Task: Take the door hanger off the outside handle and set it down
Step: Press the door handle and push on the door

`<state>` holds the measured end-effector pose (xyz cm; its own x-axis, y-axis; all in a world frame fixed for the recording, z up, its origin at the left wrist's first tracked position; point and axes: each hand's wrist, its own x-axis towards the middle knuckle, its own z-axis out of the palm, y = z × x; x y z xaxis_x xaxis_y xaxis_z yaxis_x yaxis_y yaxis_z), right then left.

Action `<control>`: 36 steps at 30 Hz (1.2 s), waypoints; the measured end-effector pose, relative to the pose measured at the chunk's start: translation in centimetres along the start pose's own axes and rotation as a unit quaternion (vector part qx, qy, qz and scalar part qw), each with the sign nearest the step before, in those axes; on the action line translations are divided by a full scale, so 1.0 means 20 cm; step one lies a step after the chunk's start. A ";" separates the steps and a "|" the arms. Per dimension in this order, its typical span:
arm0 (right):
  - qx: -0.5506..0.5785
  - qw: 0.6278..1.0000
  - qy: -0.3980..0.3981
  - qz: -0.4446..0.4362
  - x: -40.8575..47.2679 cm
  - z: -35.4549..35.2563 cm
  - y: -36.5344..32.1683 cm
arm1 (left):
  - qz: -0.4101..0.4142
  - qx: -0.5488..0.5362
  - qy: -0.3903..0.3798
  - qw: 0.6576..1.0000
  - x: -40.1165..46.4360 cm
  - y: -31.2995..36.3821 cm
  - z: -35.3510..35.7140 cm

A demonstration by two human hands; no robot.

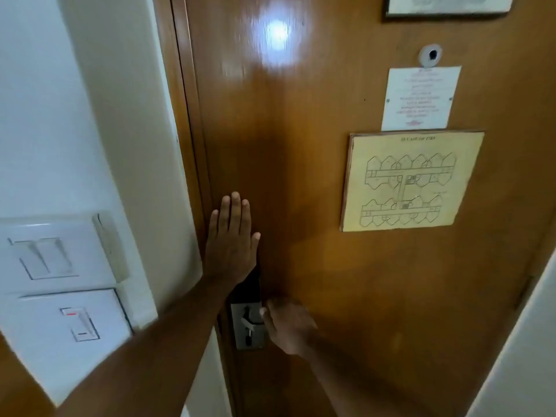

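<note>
A brown wooden door fills the view, seen from the inside. My left hand lies flat against it near its left edge, fingers straight and together, just above the lock. My right hand is closed around the inside door handle, which is hidden under my fingers, beside a metal lock plate with a small thumb turn. No door hanger is in view, and the outside handle is hidden behind the door.
On the door hang a yellow fire plan, a white notice and a peephole. A white wall with two switch plates stands at the left. Another pale wall edge is at the right.
</note>
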<state>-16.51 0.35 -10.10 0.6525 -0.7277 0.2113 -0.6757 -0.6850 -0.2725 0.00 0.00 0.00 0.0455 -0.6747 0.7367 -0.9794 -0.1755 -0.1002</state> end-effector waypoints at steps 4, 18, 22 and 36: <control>-0.052 0.995 -0.070 -0.038 0.03 0.11 0.05 | 0.016 0.003 0.022 1.000 0.00 -0.04 0.05; -0.026 0.996 -0.016 0.085 0.15 0.33 -0.10 | 0.028 -0.028 0.048 0.998 0.00 -0.05 0.10; 0.012 0.994 0.014 0.109 0.13 0.42 -0.08 | 0.023 -0.035 0.059 0.997 -0.02 -0.04 0.08; 0.049 0.986 0.094 0.125 -0.30 0.40 -0.20 | 0.033 -0.090 0.098 0.991 -0.33 0.09 -0.22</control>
<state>-15.08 7.77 -17.80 0.3881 -0.8733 0.2943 -0.7648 -0.4834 -0.4259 -3.00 7.21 -2.08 -0.0409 -0.5252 0.8500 -0.9990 0.0070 -0.0438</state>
